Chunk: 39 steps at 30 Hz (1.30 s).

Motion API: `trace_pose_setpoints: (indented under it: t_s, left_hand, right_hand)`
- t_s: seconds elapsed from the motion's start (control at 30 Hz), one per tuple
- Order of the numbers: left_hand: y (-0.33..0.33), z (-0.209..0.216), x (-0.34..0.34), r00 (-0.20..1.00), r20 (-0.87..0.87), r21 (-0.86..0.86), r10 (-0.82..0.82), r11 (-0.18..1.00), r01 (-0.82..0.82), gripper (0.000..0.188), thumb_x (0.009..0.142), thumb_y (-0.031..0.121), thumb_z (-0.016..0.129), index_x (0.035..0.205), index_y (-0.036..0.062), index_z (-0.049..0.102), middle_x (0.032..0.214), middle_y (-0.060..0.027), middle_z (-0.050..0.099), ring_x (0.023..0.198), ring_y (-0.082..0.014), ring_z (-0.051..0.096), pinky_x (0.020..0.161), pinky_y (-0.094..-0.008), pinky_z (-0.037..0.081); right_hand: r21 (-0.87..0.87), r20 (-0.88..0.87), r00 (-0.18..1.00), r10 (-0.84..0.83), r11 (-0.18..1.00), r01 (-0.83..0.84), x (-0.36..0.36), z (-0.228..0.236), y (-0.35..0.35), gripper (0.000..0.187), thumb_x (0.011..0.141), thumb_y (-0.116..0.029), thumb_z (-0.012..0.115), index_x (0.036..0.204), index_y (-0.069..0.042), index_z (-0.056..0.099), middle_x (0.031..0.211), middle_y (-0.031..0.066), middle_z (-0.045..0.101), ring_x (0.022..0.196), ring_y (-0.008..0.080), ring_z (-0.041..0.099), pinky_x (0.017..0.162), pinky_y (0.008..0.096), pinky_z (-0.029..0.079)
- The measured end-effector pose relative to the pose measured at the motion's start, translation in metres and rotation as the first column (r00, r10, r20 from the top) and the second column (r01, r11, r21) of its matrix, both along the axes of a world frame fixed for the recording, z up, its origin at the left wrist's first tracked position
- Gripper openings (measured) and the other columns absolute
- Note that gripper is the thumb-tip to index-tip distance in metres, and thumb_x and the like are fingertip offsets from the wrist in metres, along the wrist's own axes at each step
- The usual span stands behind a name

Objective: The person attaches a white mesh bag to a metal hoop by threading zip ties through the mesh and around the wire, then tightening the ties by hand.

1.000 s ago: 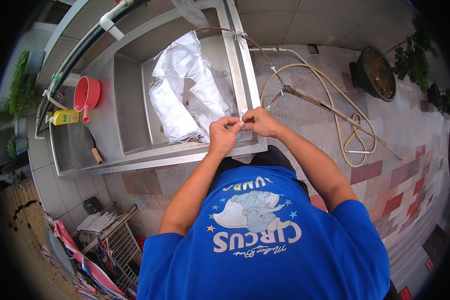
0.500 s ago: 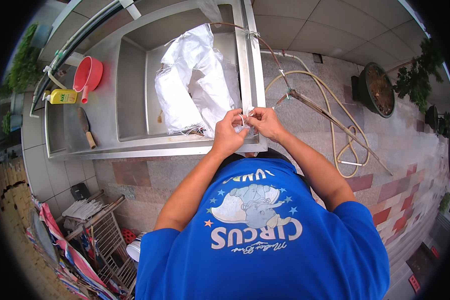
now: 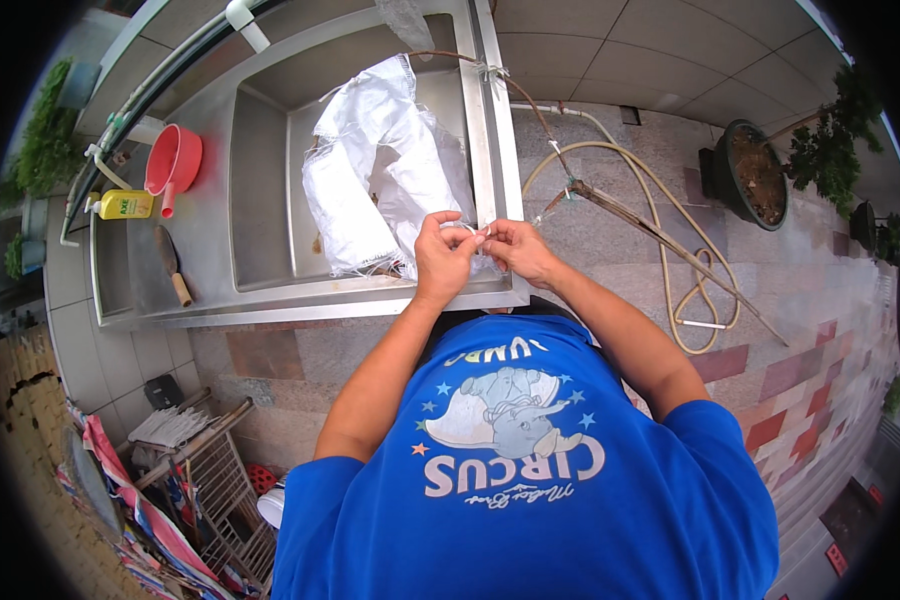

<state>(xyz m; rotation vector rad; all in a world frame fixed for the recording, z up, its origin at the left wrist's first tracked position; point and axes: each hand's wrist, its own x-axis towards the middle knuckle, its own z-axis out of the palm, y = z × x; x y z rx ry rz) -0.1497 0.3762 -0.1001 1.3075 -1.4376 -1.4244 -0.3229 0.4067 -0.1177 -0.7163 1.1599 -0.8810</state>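
A white woven sack (image 3: 345,195) with frayed edges lies spread in the steel sink, its mouth gaping toward the middle. A thin brown curved rod (image 3: 535,108) runs from the sack's far edge, over the sink's right rim, to a long split stick (image 3: 660,232) outside, with pale ties along it. Close to the sack's near right corner, my left hand (image 3: 442,262) pinches a thin white string (image 3: 477,232) between thumb and forefinger. My right hand (image 3: 520,252) pinches the same string from the other side, fingertips almost touching the left's. The string's ends are hidden by my fingers.
On the drainboard left of the sink (image 3: 270,300) are a red dipper (image 3: 175,160), a yellow bottle (image 3: 122,204) and a wooden-handled trowel-like tool (image 3: 172,268). A beige hose (image 3: 660,190) coils on the floor at right, near a potted plant (image 3: 755,175). A rack (image 3: 215,480) stands lower left.
Both hands have shifted slightly left, fingers changing their pinch on the string. The whole view has also shifted a little; the sack looks nearly the same.
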Motion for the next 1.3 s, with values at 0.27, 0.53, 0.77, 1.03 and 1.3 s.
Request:
trace_pose_setpoints:
  t_s: [0.27, 0.53, 0.77, 1.03, 1.3]
  left_hand:
    - [0.000, 0.018, -0.005, 0.999, 0.004, -0.066, -0.046, 0.997, 0.046, 0.048, 0.087, -0.001, 0.078, 0.125, -0.0054, 0.049, 0.082, -0.0071, 0.073, 0.077, -0.0105, 0.068, 0.071, -0.0247, 0.053]
    - [0.010, 0.009, -0.004, 0.982, 0.072, -0.230, 0.173, 0.961, -0.153, 0.041, 0.083, 0.004, 0.076, 0.117, -0.0028, 0.054, 0.092, -0.0142, 0.070, 0.086, -0.0263, 0.070, 0.073, -0.0355, 0.054]
    - [0.016, 0.010, 0.004, 0.856, 0.494, -0.366, -0.153, 0.856, 0.364, 0.018, 0.078, 0.007, 0.076, 0.092, 0.0000, 0.068, 0.088, -0.0160, 0.069, 0.087, -0.0359, 0.063, 0.081, -0.0451, 0.051]
    - [0.018, 0.001, 0.009, 0.865, 0.478, -0.415, -0.151, 0.830, 0.374, 0.007, 0.081, 0.006, 0.075, 0.081, 0.0012, 0.070, 0.086, -0.0153, 0.069, 0.083, -0.0360, 0.061, 0.078, -0.0454, 0.050]
    - [0.019, 0.005, 0.009, 0.899, 0.407, -0.515, -0.160, 0.773, 0.371, 0.007, 0.084, 0.002, 0.071, 0.080, 0.0006, 0.065, 0.081, -0.0153, 0.061, 0.079, -0.0366, 0.058, 0.077, -0.0470, 0.047]
  right_hand:
    - [-0.061, 0.107, 0.977, 0.186, 0.982, -0.180, -0.016, -0.005, -0.002, 0.011, 0.097, -0.008, 0.070, 0.105, -0.001, 0.071, 0.083, -0.0003, 0.066, 0.068, 0.0067, 0.056, 0.059, 0.0241, 0.046]
    - [0.048, 0.100, 0.992, 0.080, 0.995, -0.085, -0.006, -0.006, -0.005, 0.006, 0.093, -0.007, 0.074, 0.092, -0.005, 0.068, 0.077, -0.0008, 0.065, 0.064, 0.0064, 0.055, 0.054, 0.0228, 0.044]
    - [0.130, 0.282, 0.947, -0.156, 0.984, 0.123, 0.002, -0.015, 0.001, 0.008, 0.091, -0.005, 0.076, 0.088, -0.004, 0.068, 0.076, 0.0007, 0.065, 0.061, 0.0067, 0.055, 0.052, 0.0210, 0.041]
    - [-0.023, 0.083, 0.997, -0.002, 1.000, 0.004, -0.011, -0.011, -0.005, 0.005, 0.093, -0.002, 0.073, 0.090, 0.000, 0.069, 0.077, 0.0050, 0.068, 0.065, 0.0104, 0.062, 0.057, 0.0236, 0.050]
    - [-0.244, -0.298, 0.954, -0.005, 0.967, -0.071, 0.010, -0.009, -0.030, 0.009, 0.093, -0.005, 0.071, 0.088, 0.002, 0.067, 0.074, 0.0093, 0.070, 0.063, 0.0145, 0.064, 0.056, 0.0320, 0.051]
